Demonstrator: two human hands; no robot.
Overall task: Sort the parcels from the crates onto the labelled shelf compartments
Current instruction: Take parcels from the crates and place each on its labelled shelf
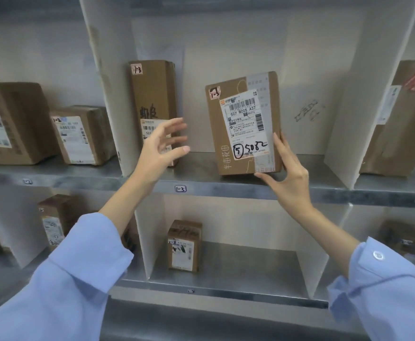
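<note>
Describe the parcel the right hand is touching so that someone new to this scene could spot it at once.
Find the upper shelf compartment tagged 1-3, in the middle of the rack. Two upright brown parcels stand in it; this parcel is the right-hand one, with the right hand at its lower right corner. Unlike the tall narrow parcel beside it, it bears a handwritten circled 5 and "5082".

right hand (289,178) gripping upright parcel (243,124), shelf (201,175)

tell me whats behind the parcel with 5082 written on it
Behind the 5082 parcel only the compartment's white back wall shows, bare at both sides. The patch directly behind it is covered, so anything there can't be seen.
</note>
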